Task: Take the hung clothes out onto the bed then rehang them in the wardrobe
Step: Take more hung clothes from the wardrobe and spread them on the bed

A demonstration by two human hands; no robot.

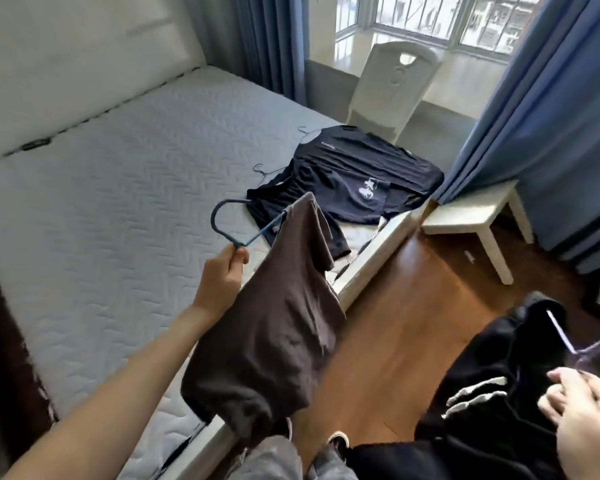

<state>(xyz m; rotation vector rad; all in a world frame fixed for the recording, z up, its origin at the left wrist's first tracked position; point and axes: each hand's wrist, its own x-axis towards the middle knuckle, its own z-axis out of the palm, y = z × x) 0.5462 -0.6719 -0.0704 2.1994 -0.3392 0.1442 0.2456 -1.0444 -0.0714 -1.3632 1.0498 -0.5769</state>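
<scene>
We are viewing the scene from the head camera, looking down across the bed [111,188] toward the window. The left hand [222,278] is pinching the neck of a blue hanger [236,220] between thumb and fingers, closed around it. A brown garment [274,327] is hanging from this hanger, draping down over the near edge of the bed and partly covering the left forearm. The hook of the hanger is pointing up and toward the headboard.

The right hand [589,417] is showing at the lower right corner, fingers curled around a pale purple hanger [561,334]. A black garment with white stripes [492,393] is hanging from it, above the wooden floor [395,306] and clear of the bed.

Two dark navy T-shirts [354,178] are lying flat on the far right part of the mattress, overlapping each other, the upper one showing a white print. Their thin wire hanger hooks [264,169] are sticking out at the collars, resting on the mattress.

A white chair [392,88] is standing behind the bed corner, just beside the blue curtain [541,109]. A small white table [478,216] is standing on the floor near the bed corner, partly under the curtain. We are also seeing grey trouser legs and shoes [336,441] at the bottom edge.
</scene>
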